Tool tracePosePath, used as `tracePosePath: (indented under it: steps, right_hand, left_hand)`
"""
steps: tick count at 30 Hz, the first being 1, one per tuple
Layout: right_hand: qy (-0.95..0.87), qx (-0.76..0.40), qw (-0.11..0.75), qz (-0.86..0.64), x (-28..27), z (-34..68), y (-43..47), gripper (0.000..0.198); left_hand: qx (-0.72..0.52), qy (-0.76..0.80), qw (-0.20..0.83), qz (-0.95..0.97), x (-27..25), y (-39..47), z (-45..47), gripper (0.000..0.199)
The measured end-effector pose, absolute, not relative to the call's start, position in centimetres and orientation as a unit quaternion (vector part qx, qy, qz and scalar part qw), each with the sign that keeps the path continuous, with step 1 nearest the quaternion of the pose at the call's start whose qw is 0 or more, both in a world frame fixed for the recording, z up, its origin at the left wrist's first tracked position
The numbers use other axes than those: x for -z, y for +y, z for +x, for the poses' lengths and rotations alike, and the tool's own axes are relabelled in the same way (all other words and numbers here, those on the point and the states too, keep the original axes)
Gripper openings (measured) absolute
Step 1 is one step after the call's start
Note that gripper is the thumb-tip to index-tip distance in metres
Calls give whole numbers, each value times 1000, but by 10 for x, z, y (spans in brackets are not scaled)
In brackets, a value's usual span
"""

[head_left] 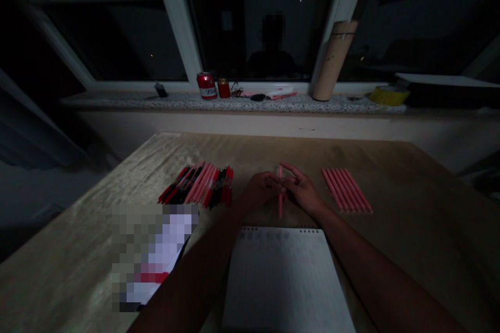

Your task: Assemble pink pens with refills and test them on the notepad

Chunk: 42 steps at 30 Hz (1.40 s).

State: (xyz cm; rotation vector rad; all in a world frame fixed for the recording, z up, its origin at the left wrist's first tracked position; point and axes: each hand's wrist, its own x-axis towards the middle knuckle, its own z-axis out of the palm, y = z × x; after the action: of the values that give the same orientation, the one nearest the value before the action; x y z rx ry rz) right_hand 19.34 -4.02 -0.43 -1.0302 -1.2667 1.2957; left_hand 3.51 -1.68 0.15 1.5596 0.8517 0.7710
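Note:
Between my two hands a slim pink pen is held lengthwise, pointing away from me, just beyond the notepad's spiral edge. My left hand has its fingers closed at the pen's middle from the left. From the right, my right hand pinches the same pen, with its index finger stretched toward the far tip. Several pink pens lie side by side in a slanted row to the right. A pile of red, black and pink pens lies left of my left hand. Fine detail is lost in the dim light.
A spiral notepad lies under my forearms. Left of it is a blurred-out phone-like object. On the windowsill stand a red can, a small red jar, a cardboard tube and a yellow tape roll.

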Motion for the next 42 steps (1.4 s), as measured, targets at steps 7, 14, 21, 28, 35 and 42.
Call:
tracePosePath:
  steps: [7,14,21,28,35,42]
  right_hand:
    - [-529,-535,501,-428,3,193,-40,56]
    - [-523,-541,502,-426,3,193,-41,52]
    - [-523,-547,501,-420,1,192,-41,49]
    - [-519,-549,503,-420,1,193,-41,48]
    - [-525,-542,499,-426,2,192,-40,47]
    - [-529,-539,500,-424,5,193,-39,50]
  left_hand:
    - [-323,369,560,668,-2,-17,36,42]
    - [-327,370,559,666,0,-16,35,41]
    - [-321,366,555,674,1,-15,34,41]
    - [-322,371,558,669,0,-16,35,39]
    - [-330,368,548,674,1,-15,35,38]
    - [-326,366,558,669,0,-16,35,38]
